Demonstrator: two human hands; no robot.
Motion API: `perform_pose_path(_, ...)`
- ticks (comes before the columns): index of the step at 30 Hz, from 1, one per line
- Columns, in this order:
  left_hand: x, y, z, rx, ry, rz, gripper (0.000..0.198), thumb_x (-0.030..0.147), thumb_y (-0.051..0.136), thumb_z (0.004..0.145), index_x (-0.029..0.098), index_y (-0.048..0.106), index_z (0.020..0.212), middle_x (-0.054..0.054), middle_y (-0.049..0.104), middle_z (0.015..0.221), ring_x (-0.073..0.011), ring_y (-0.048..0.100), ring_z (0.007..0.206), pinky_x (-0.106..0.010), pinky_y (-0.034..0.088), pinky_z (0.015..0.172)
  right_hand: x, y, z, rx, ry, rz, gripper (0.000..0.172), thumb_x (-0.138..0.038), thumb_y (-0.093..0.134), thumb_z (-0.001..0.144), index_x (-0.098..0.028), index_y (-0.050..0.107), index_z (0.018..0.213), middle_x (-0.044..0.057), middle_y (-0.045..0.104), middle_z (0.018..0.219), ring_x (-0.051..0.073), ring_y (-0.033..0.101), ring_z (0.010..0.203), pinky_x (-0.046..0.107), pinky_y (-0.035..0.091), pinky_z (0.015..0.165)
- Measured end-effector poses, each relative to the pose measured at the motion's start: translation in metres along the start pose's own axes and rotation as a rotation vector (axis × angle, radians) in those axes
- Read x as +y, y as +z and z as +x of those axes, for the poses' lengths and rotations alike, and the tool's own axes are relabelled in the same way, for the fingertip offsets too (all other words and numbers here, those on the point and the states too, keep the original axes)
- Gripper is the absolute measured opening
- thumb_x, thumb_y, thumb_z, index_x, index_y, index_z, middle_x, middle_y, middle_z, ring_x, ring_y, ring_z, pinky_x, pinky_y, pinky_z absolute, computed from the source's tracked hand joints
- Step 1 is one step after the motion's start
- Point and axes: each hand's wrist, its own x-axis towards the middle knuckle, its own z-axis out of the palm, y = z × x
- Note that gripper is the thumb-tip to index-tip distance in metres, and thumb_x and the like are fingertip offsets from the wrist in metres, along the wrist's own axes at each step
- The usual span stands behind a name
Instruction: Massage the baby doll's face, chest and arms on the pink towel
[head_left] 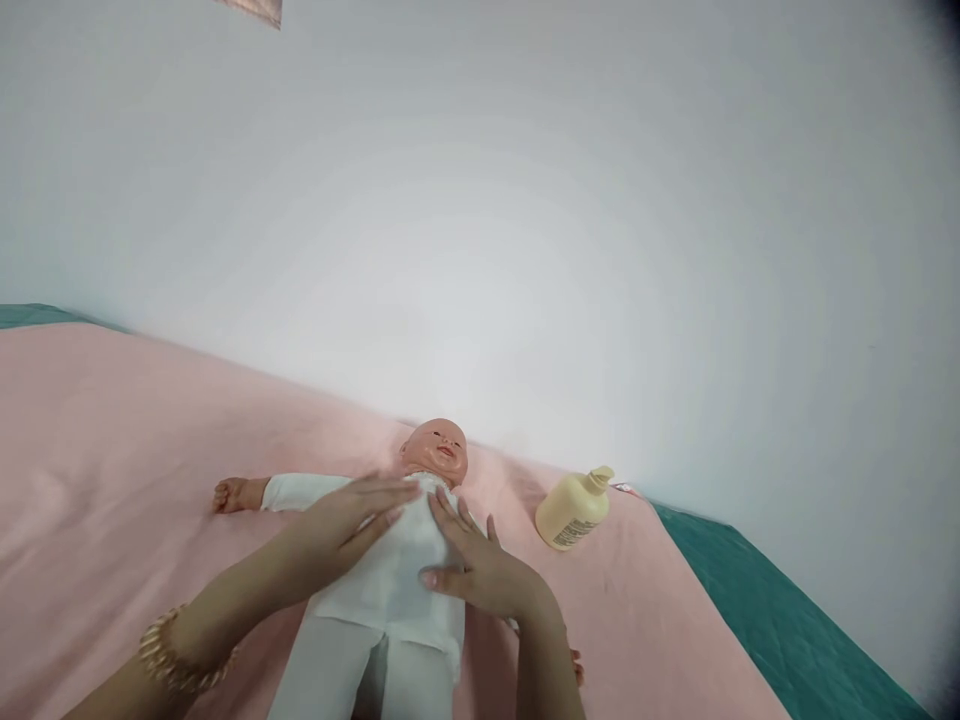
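Observation:
A baby doll [442, 450] in a white top [397, 580] and white trousers [330, 665] lies on its back, head toward the wall. My left hand [356, 525] rests on the doll's upper chest at the left, fingers stretched out and pointing right. On the other side of the chest lies my right hand [480, 565], its fingers spread and thumb apart. Both hands appear to touch the top, and neither grips anything. One doll arm stretches out to the left; the other is mostly hidden behind my right forearm, with a few doll fingers showing.
A pale yellow pump bottle [574, 510] stands right of the doll. Pink cloth [150, 430] lies beneath everything, with a green cover [757, 590] showing at the right edge. A white wall [480, 220] rises just behind the doll's head.

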Motion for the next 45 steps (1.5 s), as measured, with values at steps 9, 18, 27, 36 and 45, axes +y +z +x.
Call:
perform_pose_path(9, 0.043, 0.002, -0.009, -0.495, 0.217, -0.197, 0.043, 0.029, 0.048, 0.097, 0.03, 0.054, 0.14, -0.002, 0.051, 0.145, -0.0234, 0.038, 0.141, -0.044, 0.014, 0.124, 0.023, -0.007, -0.012, 0.12, 0.04, 0.045, 0.085, -0.061, 0.042, 0.091, -0.028, 0.0, 0.156, -0.006, -0.005, 0.162, 0.016, -0.014, 0.151, 0.046, -0.011, 0.124)
perform_pose_path(18, -0.016, 0.022, 0.002, -0.319, -0.019, 0.155, 0.062, 0.059, 0.034, 0.098, 0.035, 0.023, 0.154, -0.001, 0.01, 0.161, -0.0273, 0.006, 0.15, -0.056, 0.01, 0.121, 0.0, -0.008, -0.025, 0.108, -0.054, 0.048, 0.087, -0.066, 0.044, 0.089, -0.029, 0.002, 0.156, -0.006, -0.009, 0.161, 0.017, -0.015, 0.151, 0.043, -0.005, 0.125)
perform_pose_path(27, -0.053, 0.004, -0.006, -0.134, -0.174, 0.499, 0.05, 0.031, 0.04, 0.096, 0.018, 0.048, 0.144, -0.012, 0.04, 0.15, -0.0331, 0.029, 0.144, -0.06, 0.024, 0.116, -0.042, 0.03, -0.002, -0.069, -0.381, 0.018, 0.093, -0.075, 0.049, 0.082, -0.035, 0.007, 0.155, -0.008, -0.005, 0.16, 0.025, -0.011, 0.151, 0.044, -0.011, 0.124)
perform_pose_path(36, -0.041, -0.013, -0.022, -0.109, -0.159, 0.466, 0.05, 0.029, 0.048, 0.093, 0.023, 0.052, 0.142, -0.008, 0.041, 0.151, -0.0324, 0.035, 0.142, -0.055, 0.031, 0.115, -0.022, 0.012, 0.005, 0.045, -0.033, -0.074, 0.087, -0.071, 0.04, 0.088, -0.032, 0.003, 0.156, -0.011, -0.015, 0.158, 0.025, -0.02, 0.149, 0.055, -0.018, 0.119)
perform_pose_path(45, 0.037, -0.014, -0.024, -0.415, 0.122, -0.04, 0.058, 0.033, 0.065, 0.09, 0.039, 0.045, 0.144, 0.0, 0.038, 0.152, -0.0294, 0.031, 0.144, -0.049, 0.023, 0.121, -0.007, 0.002, -0.014, 0.144, 0.206, -0.158, 0.083, -0.059, 0.042, 0.09, -0.025, 0.008, 0.157, -0.006, -0.001, 0.161, 0.022, -0.013, 0.151, 0.053, -0.016, 0.121)
